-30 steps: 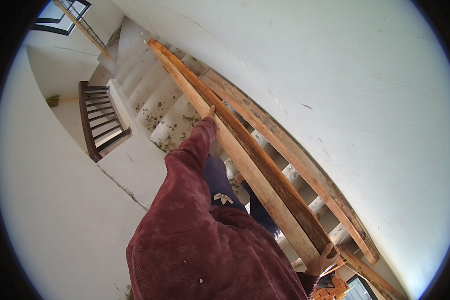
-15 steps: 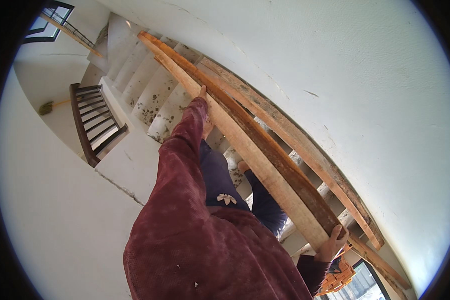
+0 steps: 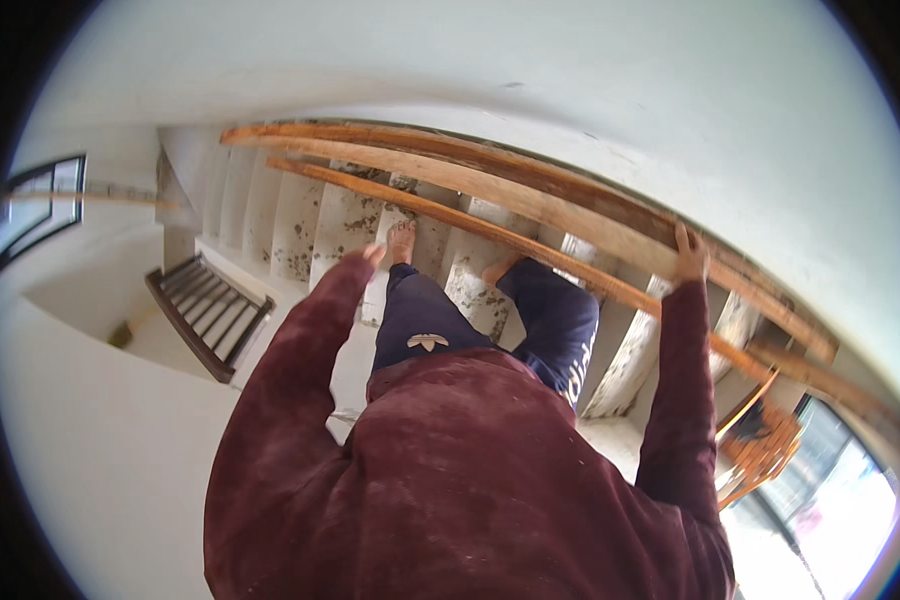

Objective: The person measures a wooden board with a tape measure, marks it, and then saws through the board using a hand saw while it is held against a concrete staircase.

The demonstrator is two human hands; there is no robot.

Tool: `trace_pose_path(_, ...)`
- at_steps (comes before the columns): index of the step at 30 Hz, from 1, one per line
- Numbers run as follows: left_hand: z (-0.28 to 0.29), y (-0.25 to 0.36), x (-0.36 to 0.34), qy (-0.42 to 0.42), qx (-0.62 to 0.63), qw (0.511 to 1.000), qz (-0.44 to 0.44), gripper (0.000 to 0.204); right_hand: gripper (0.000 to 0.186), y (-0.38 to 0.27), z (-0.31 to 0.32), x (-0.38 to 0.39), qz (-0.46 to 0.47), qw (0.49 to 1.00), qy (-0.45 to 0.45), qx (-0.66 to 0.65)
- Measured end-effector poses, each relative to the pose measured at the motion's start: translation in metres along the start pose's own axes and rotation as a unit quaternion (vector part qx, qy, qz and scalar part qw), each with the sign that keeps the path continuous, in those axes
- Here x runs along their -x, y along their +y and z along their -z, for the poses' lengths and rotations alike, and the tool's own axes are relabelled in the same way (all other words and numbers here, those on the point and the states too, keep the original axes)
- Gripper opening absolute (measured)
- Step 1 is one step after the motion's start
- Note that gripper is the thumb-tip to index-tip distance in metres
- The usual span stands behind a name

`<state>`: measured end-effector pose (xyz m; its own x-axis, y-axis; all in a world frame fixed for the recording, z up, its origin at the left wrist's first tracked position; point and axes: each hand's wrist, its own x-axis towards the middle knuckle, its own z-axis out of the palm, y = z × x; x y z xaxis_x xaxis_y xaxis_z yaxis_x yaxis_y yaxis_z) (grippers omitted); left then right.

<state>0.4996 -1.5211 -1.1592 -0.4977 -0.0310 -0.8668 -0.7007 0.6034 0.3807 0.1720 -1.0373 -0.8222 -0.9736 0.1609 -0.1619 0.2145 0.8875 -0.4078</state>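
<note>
A long wooden plank (image 3: 530,205) with a pale edge and brown face lies along the wall side of the stairs. My right hand (image 3: 692,258) is at its lower right end, fingers curled over the wood. Away from the planks, my left hand (image 3: 373,254) hangs above the steps near my bare foot, fingers partly stretched and holding nothing. A narrower orange-brown board (image 3: 450,214) slants across the steps between the plank and my legs. Behind the plank, another weathered board (image 3: 770,312) shows at the right.
White steps (image 3: 295,235) spotted with dirt run under my feet. A white wall (image 3: 570,70) rises beyond the planks. At left stands a dark slatted railing (image 3: 210,315). An orange slatted object (image 3: 768,445) is by the glass opening at lower right.
My left hand has let go of the plank and drawn back. The plank has shifted toward the wall, with my right hand still at its end. The narrower board now shows separately.
</note>
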Motion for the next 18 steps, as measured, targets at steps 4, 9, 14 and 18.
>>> trace_pose_path(4,-0.017,-0.093,0.061,-0.1,-0.11,0.986,0.073,0.068,0.048,0.048,-0.044,-0.054,-0.051,0.99,-0.007,-0.135)
trace_pose_path(9,0.019,-0.113,0.137,-0.001,0.109,0.985,0.135,0.066,0.045,0.081,-0.085,-0.104,-0.159,0.976,0.014,-0.147)
trace_pose_path(14,0.051,-0.051,0.166,0.055,0.213,0.966,0.134,0.058,0.039,0.139,-0.134,-0.149,-0.175,0.972,0.008,-0.158)
trace_pose_path(18,0.037,-0.014,0.162,0.03,0.228,0.967,0.111,0.057,0.037,0.184,-0.15,-0.164,-0.209,0.969,0.019,-0.131)
